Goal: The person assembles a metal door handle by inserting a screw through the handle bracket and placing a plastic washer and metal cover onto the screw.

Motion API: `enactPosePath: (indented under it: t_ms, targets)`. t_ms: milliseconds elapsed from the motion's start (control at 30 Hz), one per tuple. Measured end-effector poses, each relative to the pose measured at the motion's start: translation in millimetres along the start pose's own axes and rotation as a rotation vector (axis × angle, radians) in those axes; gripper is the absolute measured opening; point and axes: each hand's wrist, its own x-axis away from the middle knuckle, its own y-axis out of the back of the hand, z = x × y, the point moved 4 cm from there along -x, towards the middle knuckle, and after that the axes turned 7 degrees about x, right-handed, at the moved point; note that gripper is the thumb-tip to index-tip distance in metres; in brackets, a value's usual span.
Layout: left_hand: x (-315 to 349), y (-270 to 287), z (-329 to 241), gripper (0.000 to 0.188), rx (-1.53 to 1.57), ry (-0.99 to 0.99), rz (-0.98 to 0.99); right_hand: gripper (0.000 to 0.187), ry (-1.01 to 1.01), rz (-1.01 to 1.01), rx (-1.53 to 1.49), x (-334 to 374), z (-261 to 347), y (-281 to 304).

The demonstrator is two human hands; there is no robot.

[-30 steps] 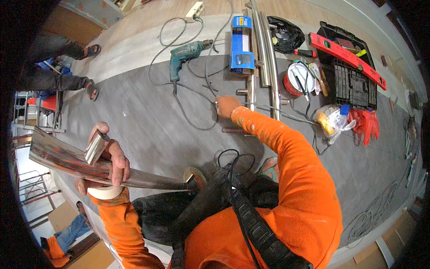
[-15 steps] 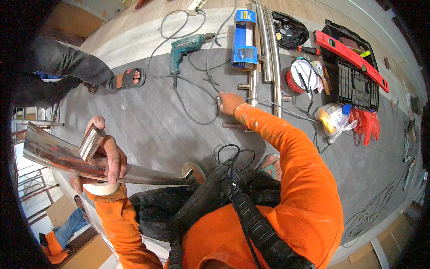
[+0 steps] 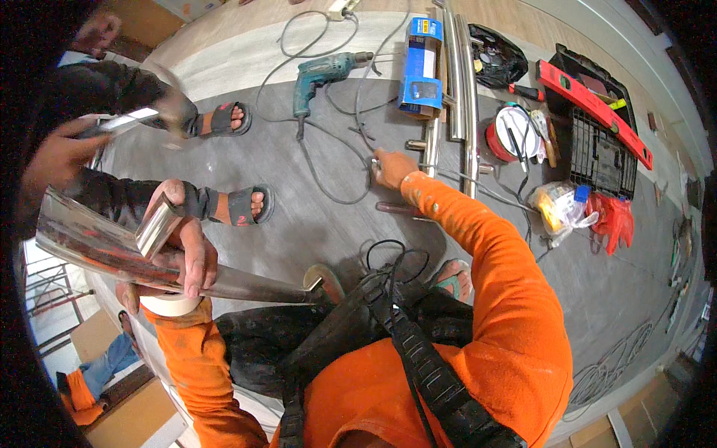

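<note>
My left hand is wrapped round a shiny steel tube handle, a long tube with a short stub standing out between the fingers. The tube slants from the left rim down to my thigh. Round that wrist sits a roll of whitish tape. My right hand reaches out low over the grey floor, fingers drawn together on something small that I cannot make out. Close by that hand run the grey cable and steel tubes with stubs. A short dark-handled tool lies just below it.
Another person's sandalled foot stands ahead of my left hand. A teal drill and blue box lie further off. At right are a red level, a black crate, a white-topped tub and red gloves.
The other person has come closer at the left: a second sandalled foot and a hand with a flat, phone-like thing now show. The view has shifted slightly; my hands keep nearly the same pose.
</note>
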Motion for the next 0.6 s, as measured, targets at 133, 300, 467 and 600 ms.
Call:
enactPosePath:
  t_ms: [133,300,467,600]
  targets:
    - [-3,-10,2,0.112,0.014,-0.012,0.005,0.041,-0.054,0.038,-0.022,5,3,9]
    - [-11,3,-7,0.115,-0.092,0.114,0.276,0.042,-0.013,0.028,-0.145,2,-17,9]
    - [10,10,-3,0.128,-0.117,-0.025,0.145,0.026,0.020,0.158,-0.452,1,-45,12]
    - [-5,-6,7,0.119,-0.163,-0.243,-0.368,0.016,-0.179,0.342,-0.629,14,-55,15]
